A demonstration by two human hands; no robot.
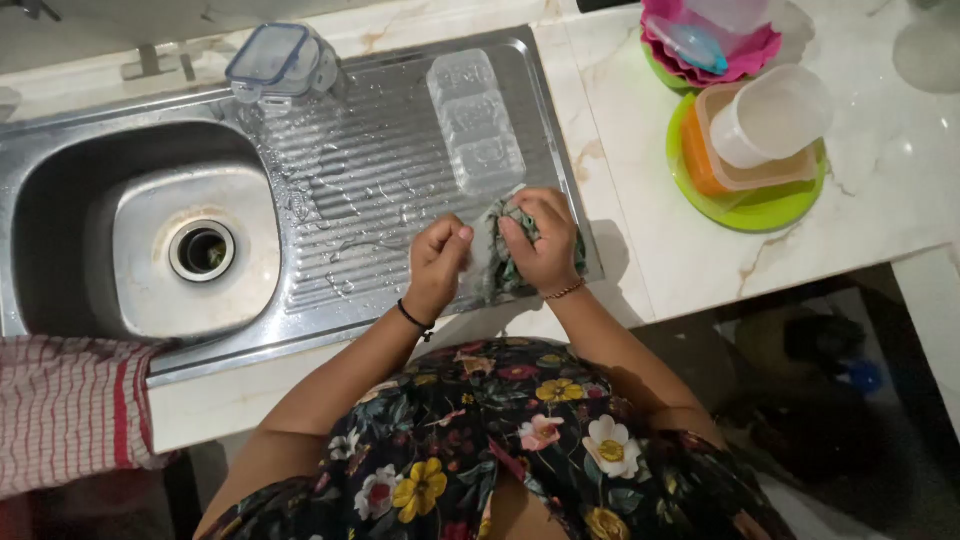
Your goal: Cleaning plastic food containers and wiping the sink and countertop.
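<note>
A person in a dark floral garment (480, 440) stands at a kitchen counter, seen from above, both forearms reaching forward over the near edge of a stainless steel sink unit (300, 330). A red-and-white striped cloth (70, 410) hangs over the counter edge at the near left.

On the ribbed draining board (350, 190), the left hand (437, 262), a dark band at its wrist, is curled with fingers pinching the edge of something clear, apparently a transparent lid or tray, though its outline is hard to tell. The right hand (543, 245), wearing a thin bracelet, is closed around a crumpled green-and-white scrubbing cloth (505, 250), pressing it against that clear piece. The two hands sit just beside each other.

Just beyond the hands, a clear plastic container (473, 125) lies upside down on the wet board. To the left, the sink basin (80, 200) shows its round drain (202, 250). At the far edge of the board rests a clear box with a blue-rimmed lid (280, 60).

On the marble counter (880, 180) to the right, a lime green plate (750, 205) carries an orange container (715, 165) and a white tub (770, 115). Farther back stand pink bowls (715, 45).
</note>
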